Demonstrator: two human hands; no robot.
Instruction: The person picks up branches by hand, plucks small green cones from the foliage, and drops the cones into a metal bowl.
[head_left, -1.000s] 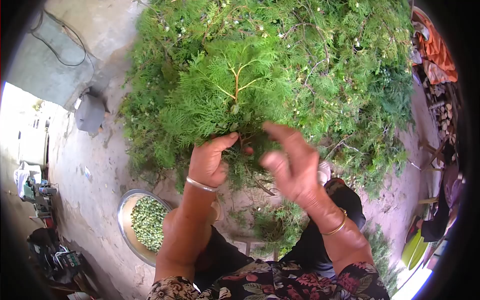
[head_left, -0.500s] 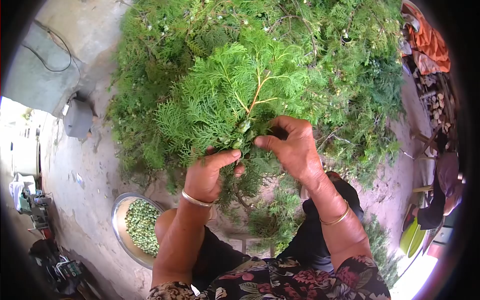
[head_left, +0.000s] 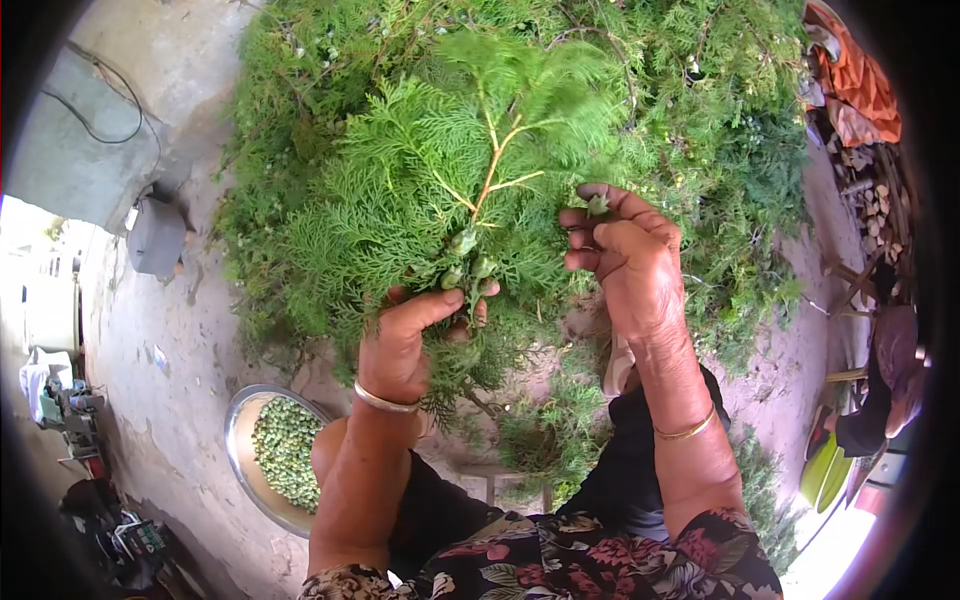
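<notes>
My left hand [head_left: 405, 335] is closed around a leafy conifer branch [head_left: 490, 185], thumb on top near its stem. Several green cones [head_left: 465, 240] sit on the stem just above that thumb. To the right, apart from the branch, my right hand [head_left: 635, 255] is raised with a single picked green cone [head_left: 598, 205] pinched at its fingertips. A metal bowl [head_left: 234, 440] stands on the floor by my left knee. Many loose green cones [head_left: 285, 450] lie in it.
A large heap of cut conifer branches [head_left: 730, 150] spreads in front of me. Loose sprigs [head_left: 550, 440] lie between my feet. At the right are stacked firewood [head_left: 880, 210], an orange cloth [head_left: 855, 80] and another person's leg [head_left: 880, 400]. A grey container [head_left: 157, 238] stands at the left.
My right hand has pulled away from the stem, to the right and slightly up, with a cone in its fingers. The branch has shifted a little left in my left hand.
</notes>
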